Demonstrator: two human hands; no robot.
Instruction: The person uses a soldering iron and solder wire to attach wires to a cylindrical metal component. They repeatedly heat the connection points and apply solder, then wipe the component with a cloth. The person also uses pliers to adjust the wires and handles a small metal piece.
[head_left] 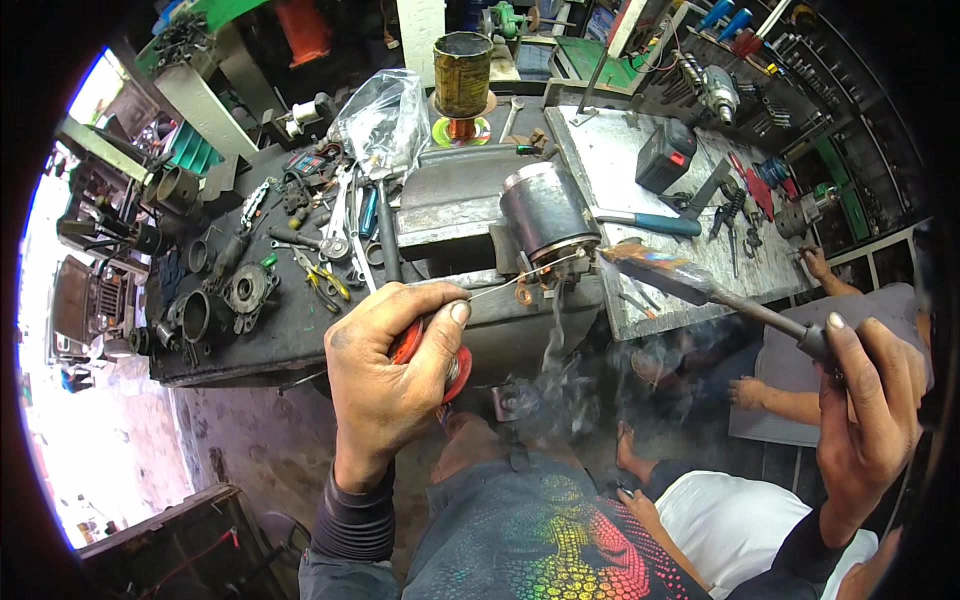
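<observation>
My left hand (390,370) is closed round a red spool of wire (456,372), with a thin silvery wire (515,278) running from it to the end of a dark metal cylinder (543,207). The cylinder lies on its side on a vise (440,200), with copper-coloured terminals (523,291) below its near end. My right hand (868,400) grips a large soldering iron (685,285) by its handle. The iron's discoloured tip is close beside the cylinder's end. Smoke rises below them.
The dark bench (230,360) holds tools, metal parts and a plastic bag (385,120). A pale board (610,150) at right carries a battery pack (665,157) and tools. Co-workers' arms (790,403) and bare feet show at lower right, near a white-clothed person (720,520).
</observation>
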